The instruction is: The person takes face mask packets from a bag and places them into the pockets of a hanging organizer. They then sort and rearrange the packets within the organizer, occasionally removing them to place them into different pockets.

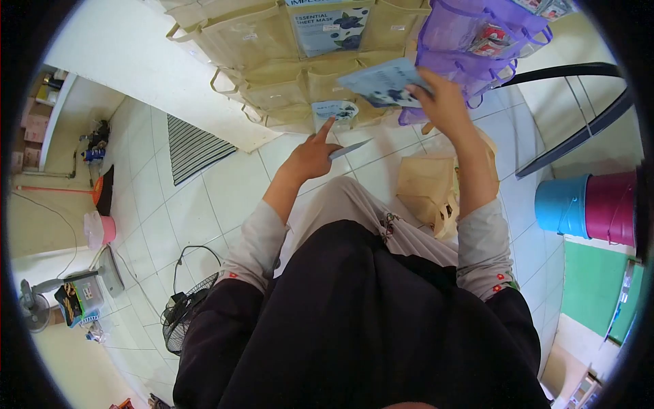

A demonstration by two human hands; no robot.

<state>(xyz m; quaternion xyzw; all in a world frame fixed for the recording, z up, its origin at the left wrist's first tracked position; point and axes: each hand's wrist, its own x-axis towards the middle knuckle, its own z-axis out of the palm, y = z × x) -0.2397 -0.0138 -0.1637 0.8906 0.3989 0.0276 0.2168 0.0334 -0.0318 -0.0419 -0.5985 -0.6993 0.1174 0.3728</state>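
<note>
My right hand (443, 102) grips a light blue sheet mask packet (381, 80) by its right edge, in front of the beige hanging organizer (262, 41). Held in my left hand (312, 158) is a thin flat packet (351, 148), seen almost edge-on, so its print is hidden. The index finger of that hand stretches up to another blue packet (327, 110) in a low pocket and appears to touch it. Higher up, a pocket holds a packet (330, 31) printed "Essential Sheet Mask" with blueberries.
A purple hanging organizer (446, 34) with small packets adjoins on the right. On the tiled floor sits a beige bag (426, 180) near my knees. Blue (562, 204) and maroon (610, 208) buckets stand at right, a black fan (180, 317) at left, and a striped mat (194, 146) by the wall.
</note>
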